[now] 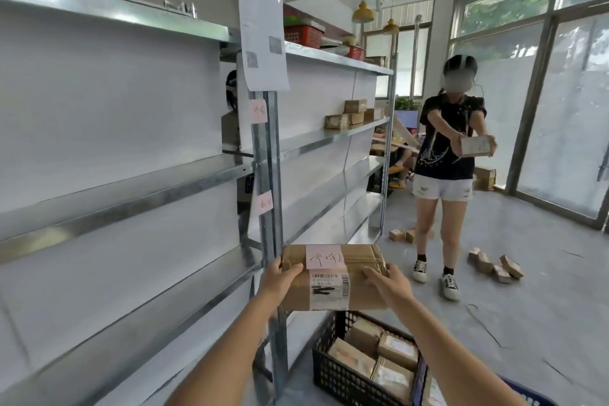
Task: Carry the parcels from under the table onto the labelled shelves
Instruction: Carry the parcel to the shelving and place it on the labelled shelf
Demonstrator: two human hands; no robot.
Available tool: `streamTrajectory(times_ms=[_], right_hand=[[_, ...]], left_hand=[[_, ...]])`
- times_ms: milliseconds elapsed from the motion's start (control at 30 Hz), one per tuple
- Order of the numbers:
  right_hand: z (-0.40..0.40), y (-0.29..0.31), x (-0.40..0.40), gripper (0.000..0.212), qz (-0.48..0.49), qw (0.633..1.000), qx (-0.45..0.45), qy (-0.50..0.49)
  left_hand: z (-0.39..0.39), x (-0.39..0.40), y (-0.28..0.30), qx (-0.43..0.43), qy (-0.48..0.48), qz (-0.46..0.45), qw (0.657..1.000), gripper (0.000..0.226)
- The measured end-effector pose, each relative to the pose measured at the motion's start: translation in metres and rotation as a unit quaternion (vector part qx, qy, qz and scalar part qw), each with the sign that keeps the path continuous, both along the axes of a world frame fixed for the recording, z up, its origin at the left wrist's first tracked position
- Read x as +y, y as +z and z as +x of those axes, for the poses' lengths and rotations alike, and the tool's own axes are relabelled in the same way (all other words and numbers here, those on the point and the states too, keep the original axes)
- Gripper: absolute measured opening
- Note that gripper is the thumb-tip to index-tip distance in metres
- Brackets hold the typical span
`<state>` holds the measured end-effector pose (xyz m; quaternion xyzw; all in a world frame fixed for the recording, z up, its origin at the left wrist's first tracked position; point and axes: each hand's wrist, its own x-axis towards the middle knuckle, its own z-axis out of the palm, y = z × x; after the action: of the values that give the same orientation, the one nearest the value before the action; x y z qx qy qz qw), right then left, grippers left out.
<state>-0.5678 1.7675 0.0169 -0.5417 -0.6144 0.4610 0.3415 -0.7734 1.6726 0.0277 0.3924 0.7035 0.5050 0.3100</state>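
Both hands hold one parcel up in front of the shelf post, at about chest level, above a black crate. L hand has its grip pressed on the parcel's left end, thumb on top, fingers wrapped under/behind. R hand has its grip spread flat over the right top edge, fingertips by the taped corner. Parcel is brown card w/ a pink note stuck on top (handwritten, 2 characters) and a white barcode label below it.

Post carries two more pink notes, upper and lower, plus a white sheet taped higher up. Shelves to the left are bare metal w/ white backing. Shelf bay to the right has a few small boxes on its second level and red baskets on top.

Crate on the floor holds several more parcels, packed close. Another person stands to the right, holding a small box out in both hands. Loose boxes lie on the floor near that person's feet.
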Motion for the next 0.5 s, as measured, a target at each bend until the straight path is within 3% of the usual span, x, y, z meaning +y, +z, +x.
streamTrajectory(times_ms=[267, 500], right_hand=[[-0.087, 0.039, 0.113, 0.049, 0.037, 0.989, 0.028, 0.14], [-0.169, 0.106, 0.175, 0.056, 0.075, 0.965, 0.062, 0.242]], left_hand=[[-0.053, 0.068, 0.042, 0.067, 0.166, 0.018, 0.984, 0.046], [-0.104, 0.093, 0.107, 0.07, 0.265, 0.081, 0.958, 0.049]])
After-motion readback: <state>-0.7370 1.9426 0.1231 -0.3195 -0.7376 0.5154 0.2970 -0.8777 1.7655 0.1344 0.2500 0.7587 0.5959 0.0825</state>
